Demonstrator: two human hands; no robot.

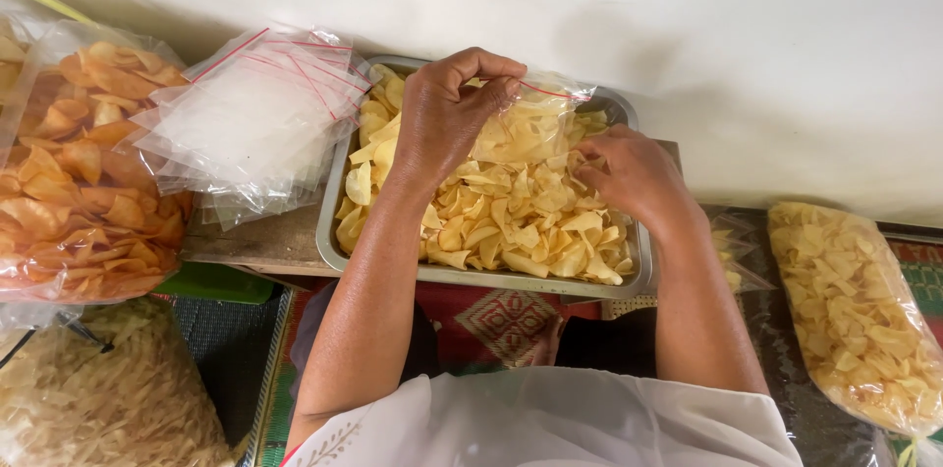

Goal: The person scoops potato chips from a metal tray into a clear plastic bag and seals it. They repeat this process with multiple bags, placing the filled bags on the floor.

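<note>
small clear bag (526, 128): a zip-top bag with a red strip along its mouth, held over the far half of the metal tray (332, 207), partly filled with pale chips.
bag's lie: the mouth points up and away from me, toward the wall; its long axis runs from the red strip down to the closed bottom, which rests in the chip pile, so it stands tilted rather than flat.
left hand (447, 113): my fingers are curled and pinched on the bag's upper lip near the red strip, keeping the mouth spread.
right hand (629, 172): fingers bent and bunched at the bag's right side, down among the loose chips (521, 217); i cannot tell whether they have chips in them or only touch the plastic.
step in hand: as i judge it, filling the small bag from the tray, mouth held wide.
next move calls for: a steady hold on the lip so the mouth stays wide, and a gentle scoop, since these thin chips would break easily.
tray: sits on a wooden bench (260, 241) against the wall, heaped with chips.
empty bags (250, 118): a loose stack just left of the tray.
orange chips (83, 167): a big sack at far left.
pale chip sack (850, 315): lies at my right, well apart.
</note>
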